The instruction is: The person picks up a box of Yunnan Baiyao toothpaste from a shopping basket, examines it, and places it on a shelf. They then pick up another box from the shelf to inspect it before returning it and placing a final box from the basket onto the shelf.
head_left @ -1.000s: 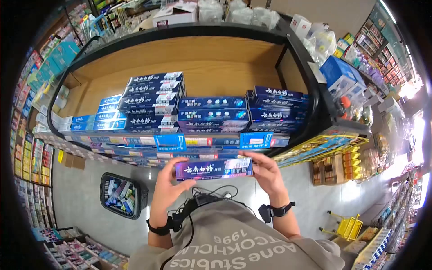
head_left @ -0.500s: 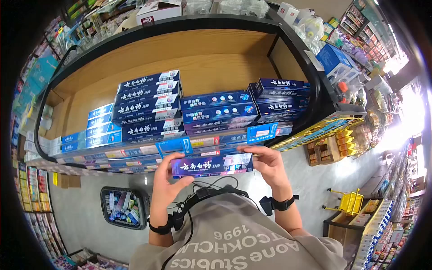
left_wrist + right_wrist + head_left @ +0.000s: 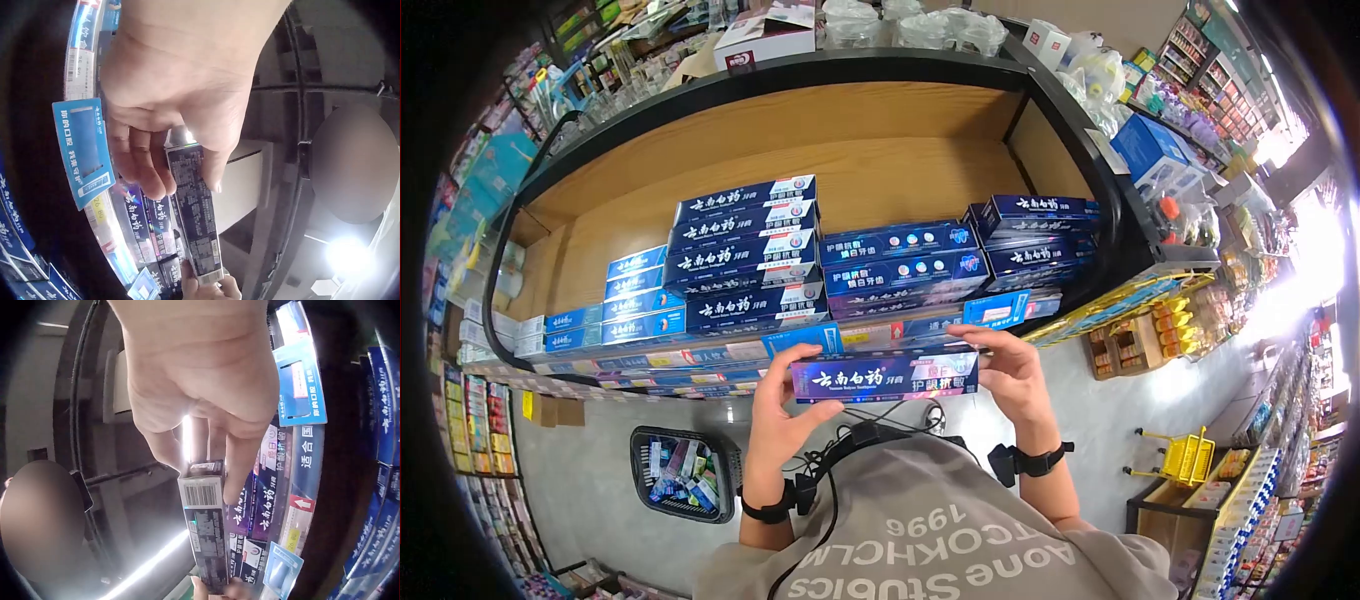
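A dark blue and purple toothpaste box (image 3: 885, 378) is held level between both hands, its printed front face up in the head view. My left hand (image 3: 785, 405) pinches its left end, thumb below and fingers above. At the opposite end, my right hand (image 3: 1012, 378) grips the box between thumb and fingers. The left wrist view shows the small-print dark side of the box (image 3: 195, 209) between thumb and fingers. A barcode marks the end of the box (image 3: 203, 495) near the right fingers. Stacked toothpaste boxes (image 3: 745, 255) stand on the shelf just beyond the hands.
A wooden-backed display shelf (image 3: 800, 130) with a black rim lies ahead, blue tags (image 3: 800, 340) along its front edge. On the floor at left stands a dark basket (image 3: 730, 470) holding several packages. A small yellow cart (image 3: 1185, 458) is at right, near stocked shelves.
The toothpaste box stays in both hands and has shifted slightly right in the head view. Glare on its front has changed with a small tilt. The surroundings have shifted as the head moved.
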`<state>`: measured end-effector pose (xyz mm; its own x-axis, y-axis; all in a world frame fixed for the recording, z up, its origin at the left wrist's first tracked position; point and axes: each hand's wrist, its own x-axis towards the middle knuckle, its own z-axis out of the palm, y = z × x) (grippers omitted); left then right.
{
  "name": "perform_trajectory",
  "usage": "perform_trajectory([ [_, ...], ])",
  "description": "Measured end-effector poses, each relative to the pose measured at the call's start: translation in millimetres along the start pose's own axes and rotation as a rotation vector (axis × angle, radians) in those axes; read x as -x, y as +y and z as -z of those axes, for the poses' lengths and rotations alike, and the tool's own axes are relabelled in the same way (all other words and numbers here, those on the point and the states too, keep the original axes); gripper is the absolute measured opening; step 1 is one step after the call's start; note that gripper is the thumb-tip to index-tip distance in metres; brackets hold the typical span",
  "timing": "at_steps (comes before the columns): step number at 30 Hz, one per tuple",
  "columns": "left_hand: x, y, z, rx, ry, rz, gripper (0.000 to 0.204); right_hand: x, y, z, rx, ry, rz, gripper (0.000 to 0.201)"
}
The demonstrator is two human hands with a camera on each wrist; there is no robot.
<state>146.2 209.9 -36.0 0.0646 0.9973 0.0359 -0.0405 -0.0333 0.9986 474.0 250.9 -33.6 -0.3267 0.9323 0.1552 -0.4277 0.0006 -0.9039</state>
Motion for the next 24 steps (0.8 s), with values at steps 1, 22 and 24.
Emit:
perform_trajectory([
  [1, -0.9, -0.1, -4.9, 0.003, 0.019, -0.058, 0.071, -2.2, -1.5, 5.3, -0.011, -0.021, -0.008, 0.047],
  [22, -5.6, 0.2, -56.2, -0.336, -0.019, -0.399, 0.059, -10.2, -29.2, 41.3, -0.077, -0.353, -0.053, 0.087],
  [24, -4.3, -0.6, -60.8, -0.356, 0.017, -0.465, 0.058, -4.2, -25.4, 54.3, -0.049, -0.319, -0.097, 0.085],
])
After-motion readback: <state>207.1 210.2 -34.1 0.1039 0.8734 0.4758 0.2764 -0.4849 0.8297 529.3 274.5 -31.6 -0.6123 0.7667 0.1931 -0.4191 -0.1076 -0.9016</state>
